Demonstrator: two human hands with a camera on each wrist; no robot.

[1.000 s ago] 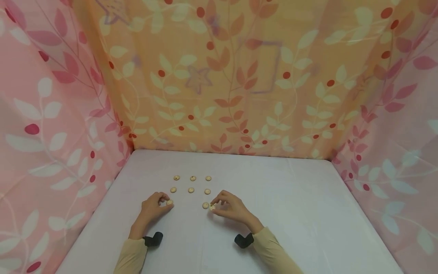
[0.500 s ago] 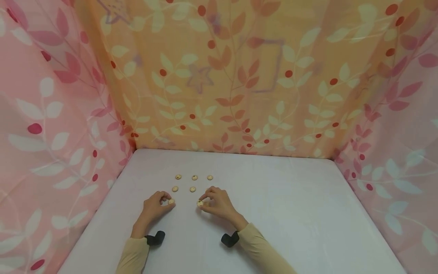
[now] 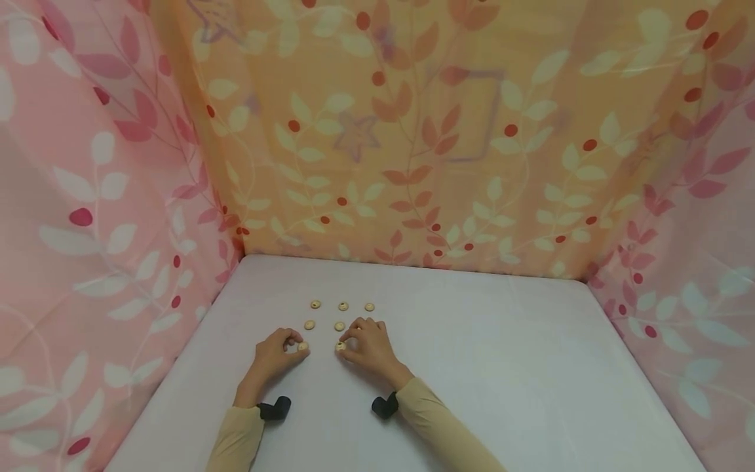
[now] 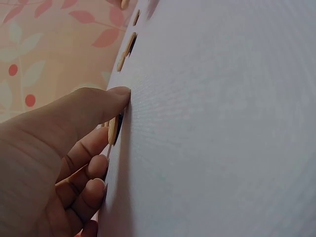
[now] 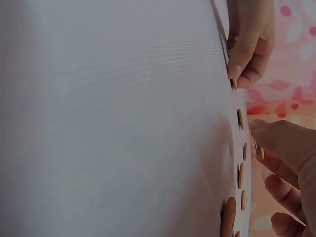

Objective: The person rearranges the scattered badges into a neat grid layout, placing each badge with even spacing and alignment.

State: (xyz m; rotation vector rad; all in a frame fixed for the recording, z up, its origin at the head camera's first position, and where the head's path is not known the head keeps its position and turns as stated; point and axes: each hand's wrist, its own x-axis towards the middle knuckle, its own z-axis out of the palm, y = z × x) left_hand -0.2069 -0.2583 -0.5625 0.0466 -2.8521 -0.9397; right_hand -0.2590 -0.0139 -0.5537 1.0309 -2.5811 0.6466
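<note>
In the head view my left hand [image 3: 277,357] pinches a small round tan wooden disc [image 3: 303,346] between thumb and fingers, down at the table surface. The left wrist view shows that disc [image 4: 114,129] edge-on under the thumb. My right hand [image 3: 371,347] pinches a second disc [image 3: 340,346], which has a dark mark on its face. In the right wrist view this disc [image 5: 259,150] appears raised off the cloth. Beyond both hands, three discs form a back row, including a middle disc [image 3: 343,306]. A nearer row includes a left disc [image 3: 309,324]; my right hand partly covers its right end.
A pale cloth covers the table [image 3: 501,367]. An orange leaf-patterned curtain [image 3: 413,131] hangs behind it, with a pink curtain [image 3: 135,216] on the left and another [image 3: 696,262] on the right. Each wrist wears a black camera mount [image 3: 276,408].
My right hand has moved left with its disc, passing over a disc that lay beside it and now hiding it. The left hand keeps its pinch in place. The head view has shifted slightly.
</note>
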